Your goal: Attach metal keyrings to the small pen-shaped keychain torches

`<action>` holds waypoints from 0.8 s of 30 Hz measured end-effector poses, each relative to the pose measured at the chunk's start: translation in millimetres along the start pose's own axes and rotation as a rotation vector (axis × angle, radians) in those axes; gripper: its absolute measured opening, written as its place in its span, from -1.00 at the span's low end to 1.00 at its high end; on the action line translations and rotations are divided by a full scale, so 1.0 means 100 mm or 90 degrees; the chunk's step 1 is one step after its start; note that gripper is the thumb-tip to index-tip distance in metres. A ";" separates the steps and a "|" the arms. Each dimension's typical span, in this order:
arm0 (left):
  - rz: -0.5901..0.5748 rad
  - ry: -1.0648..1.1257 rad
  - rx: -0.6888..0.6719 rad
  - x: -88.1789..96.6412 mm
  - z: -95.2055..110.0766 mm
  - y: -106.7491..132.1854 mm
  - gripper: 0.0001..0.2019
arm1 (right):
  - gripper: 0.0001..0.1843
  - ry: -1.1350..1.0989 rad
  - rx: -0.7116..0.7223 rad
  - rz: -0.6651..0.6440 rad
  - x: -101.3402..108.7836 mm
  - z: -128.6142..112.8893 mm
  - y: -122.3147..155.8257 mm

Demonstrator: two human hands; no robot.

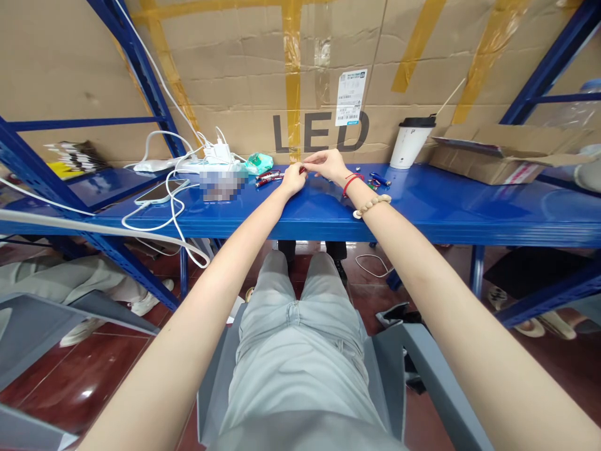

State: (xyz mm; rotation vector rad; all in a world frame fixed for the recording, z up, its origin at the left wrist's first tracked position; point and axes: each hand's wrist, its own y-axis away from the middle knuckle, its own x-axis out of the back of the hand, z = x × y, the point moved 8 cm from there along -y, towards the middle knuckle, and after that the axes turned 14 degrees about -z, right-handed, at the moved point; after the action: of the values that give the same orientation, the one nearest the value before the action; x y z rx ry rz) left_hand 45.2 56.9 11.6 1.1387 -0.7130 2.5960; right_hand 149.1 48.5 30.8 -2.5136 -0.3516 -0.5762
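Observation:
My left hand (pixel 293 180) is closed above the blue shelf top, its fingers around a small dark red piece that is mostly hidden. My right hand (pixel 327 165) meets it there, thumb and fingertips pinched together at the same spot. What the right fingertips grip is too small to make out. Just left of my left hand lie several red pens (pixel 269 179). Blue pen-like pieces (pixel 380 180) and other tiny parts are on the shelf, right of my right wrist.
White cables (pixel 174 203) and a phone (pixel 162 191) lie at left, beside a power strip with chargers (pixel 218 152) and a green packet (pixel 259 163). A lidded paper cup (pixel 412 143) and an open cardboard box (pixel 493 153) stand at right. Blue shelf posts (pixel 141 69) rise at the sides.

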 end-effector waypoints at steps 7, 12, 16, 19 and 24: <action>0.017 0.037 -0.015 0.00 -0.05 -0.02 -0.81 | -0.62 0.010 0.020 0.016 0.02 0.00 -0.01; 0.027 0.073 -0.004 -0.01 -0.07 -0.02 -0.85 | -0.68 0.001 0.031 0.031 0.04 -0.01 -0.03; 0.040 0.078 0.038 0.00 -0.07 0.02 -0.90 | -0.69 0.000 0.053 0.030 0.04 0.00 -0.05; 0.039 0.052 0.051 0.00 -0.06 0.04 -0.85 | -0.70 -0.012 0.064 0.028 0.04 -0.01 -0.05; 0.036 0.038 0.042 -0.01 -0.04 0.05 -0.78 | -0.73 -0.035 0.056 0.025 0.03 -0.01 -0.04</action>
State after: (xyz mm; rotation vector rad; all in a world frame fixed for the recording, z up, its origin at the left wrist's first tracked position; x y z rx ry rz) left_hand 41.1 55.0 6.9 1.0689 -0.6617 2.7073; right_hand 149.8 51.7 34.2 -2.4503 -0.3391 -0.4672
